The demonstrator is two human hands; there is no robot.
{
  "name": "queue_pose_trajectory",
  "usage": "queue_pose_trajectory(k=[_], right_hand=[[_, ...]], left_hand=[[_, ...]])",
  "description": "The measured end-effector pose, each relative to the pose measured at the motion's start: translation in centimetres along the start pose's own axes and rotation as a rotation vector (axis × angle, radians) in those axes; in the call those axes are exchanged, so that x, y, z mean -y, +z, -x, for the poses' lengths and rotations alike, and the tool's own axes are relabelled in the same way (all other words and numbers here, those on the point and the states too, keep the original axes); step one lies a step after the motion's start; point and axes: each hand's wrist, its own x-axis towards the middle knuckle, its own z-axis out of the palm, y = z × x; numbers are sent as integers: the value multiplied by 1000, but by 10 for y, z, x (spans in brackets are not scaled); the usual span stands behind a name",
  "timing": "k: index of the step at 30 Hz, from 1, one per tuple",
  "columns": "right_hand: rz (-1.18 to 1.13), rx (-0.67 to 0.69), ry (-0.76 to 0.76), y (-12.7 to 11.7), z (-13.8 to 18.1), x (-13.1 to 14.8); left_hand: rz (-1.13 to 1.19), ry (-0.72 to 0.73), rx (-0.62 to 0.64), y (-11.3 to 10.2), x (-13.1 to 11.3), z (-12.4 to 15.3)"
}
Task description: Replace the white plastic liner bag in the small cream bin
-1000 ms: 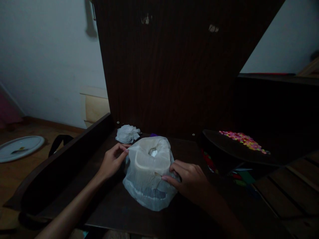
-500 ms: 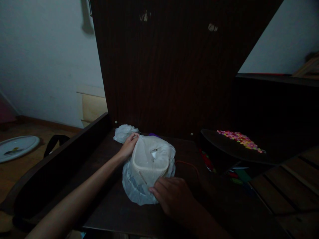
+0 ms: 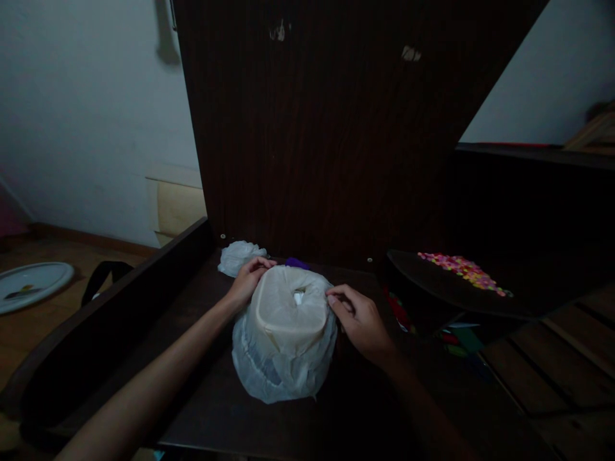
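A thin white plastic bag [image 3: 286,374] covers a pale, bin-like container with a rounded rectangular rim; its lower edge hangs loosely around the sides. Over the top the film is drawn inward around a small gap, in which something bright shows. At the far left of the rim, my left hand [image 3: 247,282] is closed on the bag, its fingertips partly hidden. My right hand [image 3: 360,320] pinches the bag at the right side of the rim. Behind my left hand lies a crumpled white plastic bag [image 3: 240,256].
The dark wooden desk [image 3: 202,410] has a raised left side panel [image 3: 120,307] and a tall back panel [image 3: 312,141]. A purple item [image 3: 296,263] lies behind the container. On the right, small colourful pieces [image 3: 464,272] cover part of a dark shelf.
My right hand has moved from the near rim up to the right side. The film over the top lies flatter, and the bag hangs lower in front. My left hand stays at the far left.
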Motion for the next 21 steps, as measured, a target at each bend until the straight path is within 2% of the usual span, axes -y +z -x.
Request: queue_pose_trajectory(k=[2, 3, 4, 7, 9, 10, 12, 17, 21], right_hand=[[-113, 35, 91, 1, -5, -8], [-159, 48, 124, 1, -8, -12], [-195, 56, 144, 1, -11, -15], [-256, 91, 142, 2, -25, -21], [-261, 138, 107, 3, -34, -21], [-258, 151, 87, 3, -38, -20], [-247, 132, 56, 3, -45, -19], [-221, 29, 49, 0, -61, -22], [-142, -39, 30, 2, -73, -32]], left_hand=[[-35, 106, -88, -5, -16, 11], [-118, 229, -124, -7, -26, 19], [-229, 346, -91, -9, -38, 29], [-564, 652, 238, -6, -73, 63], [-725, 809, 432, 1, -87, 84], [-789, 856, 492, 5, -90, 92], [-892, 932, 536, 11, -88, 104], [-909, 1118, 494, 13, -70, 114], [-822, 1138, 485, 3, -67, 123]])
